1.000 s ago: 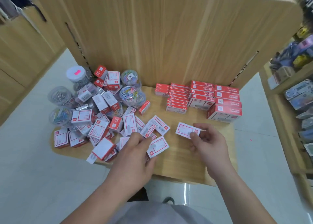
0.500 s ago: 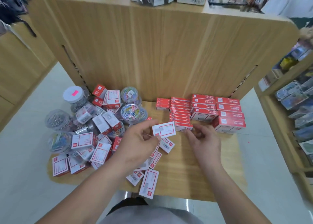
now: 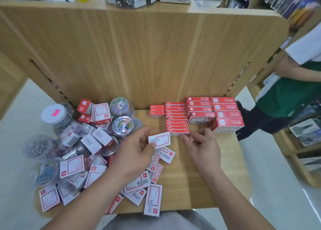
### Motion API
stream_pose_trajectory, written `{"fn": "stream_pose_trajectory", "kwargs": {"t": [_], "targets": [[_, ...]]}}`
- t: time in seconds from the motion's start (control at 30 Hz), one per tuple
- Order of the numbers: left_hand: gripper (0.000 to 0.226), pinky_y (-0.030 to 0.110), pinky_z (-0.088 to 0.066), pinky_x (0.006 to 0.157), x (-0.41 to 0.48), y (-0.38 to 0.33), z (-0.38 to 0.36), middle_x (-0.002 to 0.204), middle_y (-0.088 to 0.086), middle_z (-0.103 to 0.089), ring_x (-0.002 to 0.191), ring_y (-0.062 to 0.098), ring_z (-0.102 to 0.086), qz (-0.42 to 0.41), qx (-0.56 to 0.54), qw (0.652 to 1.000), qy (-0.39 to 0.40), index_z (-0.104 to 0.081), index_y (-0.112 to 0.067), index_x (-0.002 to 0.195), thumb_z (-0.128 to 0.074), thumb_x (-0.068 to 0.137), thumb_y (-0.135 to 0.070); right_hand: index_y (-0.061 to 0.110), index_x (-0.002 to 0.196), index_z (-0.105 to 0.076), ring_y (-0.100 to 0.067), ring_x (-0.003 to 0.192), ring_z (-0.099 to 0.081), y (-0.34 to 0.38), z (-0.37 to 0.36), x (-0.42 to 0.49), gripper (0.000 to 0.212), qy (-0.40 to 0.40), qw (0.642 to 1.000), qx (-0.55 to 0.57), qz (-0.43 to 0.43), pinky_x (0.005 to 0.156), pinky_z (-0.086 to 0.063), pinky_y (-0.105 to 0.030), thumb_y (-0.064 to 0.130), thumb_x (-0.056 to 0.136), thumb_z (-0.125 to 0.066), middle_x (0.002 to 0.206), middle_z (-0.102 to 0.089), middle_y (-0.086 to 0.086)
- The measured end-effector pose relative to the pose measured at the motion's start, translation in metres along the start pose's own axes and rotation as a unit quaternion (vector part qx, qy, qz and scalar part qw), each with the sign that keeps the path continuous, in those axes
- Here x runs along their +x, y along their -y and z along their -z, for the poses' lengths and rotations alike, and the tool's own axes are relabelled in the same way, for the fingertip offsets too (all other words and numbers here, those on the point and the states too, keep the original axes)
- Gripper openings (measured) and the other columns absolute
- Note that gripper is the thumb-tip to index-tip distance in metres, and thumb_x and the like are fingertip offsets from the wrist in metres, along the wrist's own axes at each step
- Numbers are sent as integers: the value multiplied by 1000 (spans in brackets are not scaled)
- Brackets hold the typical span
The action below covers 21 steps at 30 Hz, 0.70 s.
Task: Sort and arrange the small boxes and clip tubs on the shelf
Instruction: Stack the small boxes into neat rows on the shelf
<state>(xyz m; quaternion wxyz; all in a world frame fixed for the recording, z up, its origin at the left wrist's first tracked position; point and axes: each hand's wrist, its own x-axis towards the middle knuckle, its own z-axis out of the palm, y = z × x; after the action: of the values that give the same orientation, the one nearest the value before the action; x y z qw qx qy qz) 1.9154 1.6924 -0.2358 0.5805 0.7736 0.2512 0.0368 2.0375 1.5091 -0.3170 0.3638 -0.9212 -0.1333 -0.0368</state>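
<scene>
My left hand (image 3: 137, 153) pinches a small white-and-red box (image 3: 160, 140) over the wooden shelf (image 3: 199, 186), while my right hand (image 3: 203, 147) hovers beside it, loose-fingered and empty, near the stacked red boxes (image 3: 176, 120), with loose boxes (image 3: 72, 166) and clip tubs (image 3: 121, 125) heaped to the left.

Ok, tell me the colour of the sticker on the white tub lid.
Bright pink: the sticker sits on the white lid, far left in the head view, the only view.

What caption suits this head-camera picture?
Left hand holds a small white box beside neat red stacks; right hand empty.
</scene>
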Motion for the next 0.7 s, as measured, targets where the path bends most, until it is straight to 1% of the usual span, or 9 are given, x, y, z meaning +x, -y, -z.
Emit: {"fn": "stream_pose_trajectory", "kwargs": {"t": [0.07, 0.13, 0.17, 0.3, 0.43, 0.5, 0.6, 0.63, 0.7], "targets": [[33, 25, -55, 70, -1, -3, -3, 86, -18, -72, 71, 2, -66, -3, -3, 1000, -7, -68, -39, 100, -65, 97, -6, 26, 109, -80, -9, 72, -58, -2, 4, -1, 28, 19, 999, 30, 1, 64, -47, -27, 37, 83, -82, 85, -49, 10], [27, 11, -47, 64, -2, -8, -7, 82, -12, -72, 66, -3, -61, -6, 0, 1000, -24, -75, -31, 101, -69, 94, -6, 20, 113, -78, -6, 73, -61, -2, 14, -3, 27, 47, 994, 92, -17, 67, -47, -15, 21, 86, -80, 90, -56, 5], [25, 10, -45, 61, -2, -9, -10, 80, -7, -72, 62, -3, -59, -5, -2, 1000, -31, -76, -27, 103, -70, 93, -6, 18, 110, -77, -3, 74, -63, -1, 22, -5, 23, 59, 989, 131, -35, 68, -46, -8, 14, 87, -78, 93, -62, 0], [22, 19, -53, 64, -8, -15, -24, 86, 5, -76, 72, 7, -66, 18, -52, 998, -25, -76, -22, 102, -72, 92, -2, 20, 99, -77, -1, 73, -65, 17, 57, -15, 16, 104, 957, 262, -70, 70, -48, -10, 8, 90, -74, 95, -74, -8], [20, 41, -60, 74, -17, -18, -41, 88, 5, -78, 79, 23, -73, 31, -121, 992, -28, -72, -15, 99, -70, 92, 3, 15, 102, -79, -11, 76, -65, 41, 69, -20, 14, 213, 895, 386, -67, 66, -53, -28, 12, 88, -76, 92, -79, -5], [20, 38, -59, 73, -21, -17, -48, 88, 4, -79, 78, 26, -72, 28, -146, 989, -16, -71, -15, 98, -72, 91, 3, 10, 101, -76, -13, 78, -68, 44, 67, -21, 11, 203, 887, 411, -58, 66, -55, -29, 10, 90, -74, 92, -78, -5], [22, 22, -55, 74, -25, -14, -52, 87, -4, -78, 78, 12, -70, 5, -130, 991, 4, -75, -21, 99, -74, 91, -1, 11, 99, -69, -14, 78, -69, 44, 64, -21, 8, 182, 890, 415, -47, 66, -56, -28, 7, 93, -70, 90, -76, -2], [23, 23, -55, 73, -23, -12, -51, 86, -6, -77, 79, 13, -70, -1, -97, 995, -1, -77, -27, 100, -75, 91, -5, 15, 100, -67, -12, 80, -69, 41, 63, -20, 9, 179, 906, 384, -25, 68, -55, -26, 7, 95, -68, 92, -75, 2], [31, 24, -56, 65, -18, -4, -43, 82, -10, -72, 73, 7, -68, 0, -31, 999, -41, -75, -42, 93, -76, 90, -11, 25, 102, -65, -6, 83, -66, 26, 61, -14, 16, 151, 956, 244, 62, 70, -53, -23, 10, 97, -66, 95, -71, 11]]}}
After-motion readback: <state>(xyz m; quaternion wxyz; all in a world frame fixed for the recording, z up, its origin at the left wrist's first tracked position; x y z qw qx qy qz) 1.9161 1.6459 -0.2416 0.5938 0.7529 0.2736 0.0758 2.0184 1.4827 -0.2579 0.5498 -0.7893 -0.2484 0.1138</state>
